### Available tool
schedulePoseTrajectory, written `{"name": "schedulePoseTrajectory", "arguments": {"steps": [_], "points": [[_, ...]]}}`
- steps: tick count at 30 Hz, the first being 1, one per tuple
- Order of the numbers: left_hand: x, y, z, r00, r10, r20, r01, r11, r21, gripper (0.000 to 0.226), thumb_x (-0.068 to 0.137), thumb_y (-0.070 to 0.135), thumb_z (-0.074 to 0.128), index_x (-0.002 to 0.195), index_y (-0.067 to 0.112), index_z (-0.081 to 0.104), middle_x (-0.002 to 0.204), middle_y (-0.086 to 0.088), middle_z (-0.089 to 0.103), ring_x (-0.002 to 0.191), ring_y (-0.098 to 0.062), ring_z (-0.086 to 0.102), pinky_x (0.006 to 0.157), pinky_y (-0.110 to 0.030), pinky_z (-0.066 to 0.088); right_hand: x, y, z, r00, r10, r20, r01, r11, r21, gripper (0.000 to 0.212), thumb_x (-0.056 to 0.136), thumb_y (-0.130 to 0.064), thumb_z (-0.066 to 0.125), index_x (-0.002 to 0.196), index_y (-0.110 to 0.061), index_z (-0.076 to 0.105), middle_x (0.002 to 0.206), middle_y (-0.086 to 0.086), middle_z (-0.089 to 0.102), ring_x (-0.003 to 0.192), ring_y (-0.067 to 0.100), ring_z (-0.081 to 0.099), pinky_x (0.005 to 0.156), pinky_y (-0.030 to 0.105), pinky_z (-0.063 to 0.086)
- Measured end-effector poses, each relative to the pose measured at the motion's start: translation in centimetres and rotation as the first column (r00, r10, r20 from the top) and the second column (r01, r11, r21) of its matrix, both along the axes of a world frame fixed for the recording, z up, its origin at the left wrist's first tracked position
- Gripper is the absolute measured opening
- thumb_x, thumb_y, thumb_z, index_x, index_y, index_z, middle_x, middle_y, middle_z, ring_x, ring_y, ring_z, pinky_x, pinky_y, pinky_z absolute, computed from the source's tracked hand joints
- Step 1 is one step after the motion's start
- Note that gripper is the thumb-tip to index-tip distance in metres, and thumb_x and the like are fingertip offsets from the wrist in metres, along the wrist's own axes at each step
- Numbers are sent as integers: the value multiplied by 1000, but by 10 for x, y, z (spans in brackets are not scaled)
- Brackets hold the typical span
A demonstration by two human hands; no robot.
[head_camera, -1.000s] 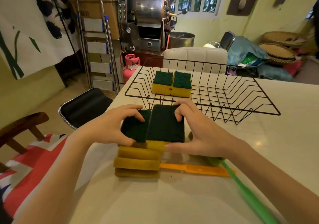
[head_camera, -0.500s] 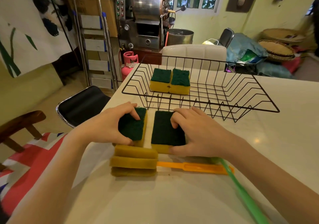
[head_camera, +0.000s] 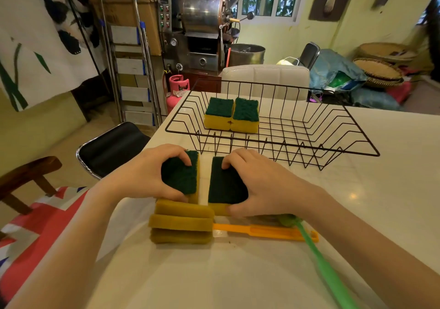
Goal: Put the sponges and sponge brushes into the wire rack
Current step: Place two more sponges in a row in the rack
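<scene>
The black wire rack stands on the white table, with two yellow-and-green sponges side by side at its far left. In front of the rack, my left hand grips one green-topped sponge, tilted slightly. My right hand grips a second sponge next to it, a small gap between them. Just nearer lies a sponge brush with a yellow ribbed head and an orange handle. A green-handled brush lies under my right wrist, its head mostly hidden.
The white table stretches to the right and near side. A black chair and a wooden chair stand at the left, a white chair back beyond the rack. A flag-patterned cloth hangs off the left edge.
Both hands have separated the two sponges, which were pressed together a second ago. A gap now shows between them, and they sit slightly farther from me, toward the rack.
</scene>
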State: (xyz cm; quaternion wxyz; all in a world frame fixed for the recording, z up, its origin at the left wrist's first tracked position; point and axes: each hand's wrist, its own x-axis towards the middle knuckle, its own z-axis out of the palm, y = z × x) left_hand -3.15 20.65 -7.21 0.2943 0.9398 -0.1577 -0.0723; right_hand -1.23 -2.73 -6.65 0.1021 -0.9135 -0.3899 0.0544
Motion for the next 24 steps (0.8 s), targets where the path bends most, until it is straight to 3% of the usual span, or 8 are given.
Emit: {"name": "schedulePoseTrajectory", "arguments": {"steps": [2, 5, 9, 14, 21, 24], "points": [[0, 3, 1, 1000, 8, -16, -9, 999, -48, 70, 32, 77, 66, 94, 51, 50, 113, 33, 41, 106, 14, 40, 80, -4, 37, 0, -3, 2, 999, 10, -40, -8, 999, 46, 75, 66, -51, 70, 126, -28, 33, 126, -6, 39, 105, 7, 35, 77, 17, 39], [-1, 8, 5, 999, 8, -40, -14, 988, -151, 67, 35, 63, 74, 98, 54, 51, 115, 32, 48, 111, 18, 38, 81, -3, 37, 0, -9, 11, 995, 21, -98, -7, 991, 137, 76, 64, -50, 74, 125, -31, 33, 117, -12, 36, 103, 4, 37, 72, 12, 42], [-4, 9, 22, 999, -27, -43, 15, 962, -271, 69, 30, 66, 76, 93, 50, 57, 113, 36, 50, 110, 20, 42, 84, 3, 37, 3, -20, 26, 973, 28, -229, 42, 954, 296, 73, 59, -44, 80, 119, -35, 39, 121, -13, 42, 111, 5, 42, 87, 19, 46], [2, 0, 53, 995, -99, 35, 105, 932, -346, 66, 33, 62, 78, 94, 43, 60, 120, 30, 51, 115, 12, 46, 92, -4, 40, 14, -42, 46, 935, 78, -346, 109, 865, 490, 65, 53, -36, 83, 108, -42, 49, 120, -24, 48, 115, -10, 44, 91, 3, 39], [48, -40, 80, 976, -121, 180, 183, 904, -387, 67, 36, 57, 80, 96, 39, 57, 121, 17, 54, 115, 4, 49, 91, -12, 46, 35, -72, 64, 968, -45, -246, 197, 746, 636, 71, 43, -41, 80, 106, -48, 47, 118, -31, 46, 114, -14, 43, 89, 4, 41], [76, -60, 86, 968, -153, 197, 219, 900, -376, 66, 39, 42, 82, 98, 35, 55, 123, 10, 51, 112, 4, 50, 86, -8, 47, 48, -88, 68, 973, -89, -214, 212, 716, 666, 73, 44, -39, 80, 108, -46, 46, 118, -30, 46, 113, -15, 43, 90, 1, 39]]}}
